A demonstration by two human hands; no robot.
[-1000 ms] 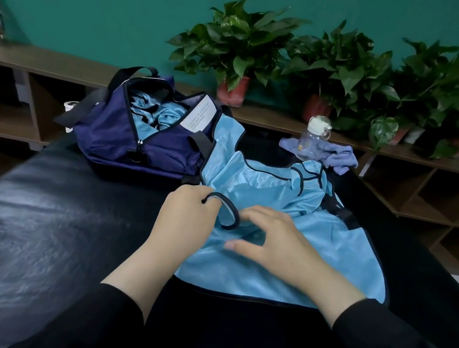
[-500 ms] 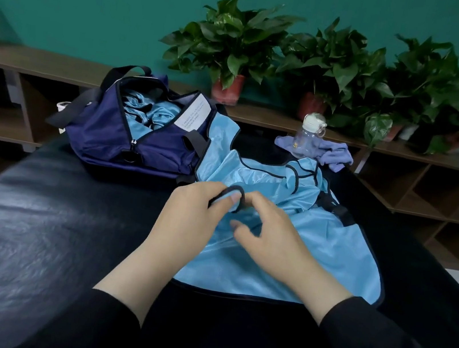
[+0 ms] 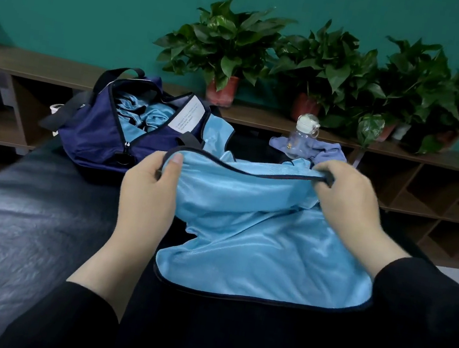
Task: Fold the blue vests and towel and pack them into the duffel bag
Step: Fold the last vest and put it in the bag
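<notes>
While some shiny light-blue fabric already lies bunched inside the open navy nylon duffel bag [image 3: 99, 135], the task looks only partly done — one glossy light-blue vest with dark piping [image 3: 257, 238] is mid-fold. The left hand [image 3: 149, 188] and right hand [image 3: 347, 198] each pinch its trimmed upper edge, stretched taut between the two grips, while its lower half lies on the black padded tabletop [image 3: 20, 216] below them. Beyond the right grip, the crumpled lavender towel [image 3: 327, 154] lies unfolded beside a clear plastic bottle [image 3: 302, 140] — still to fold and pack.
</notes>
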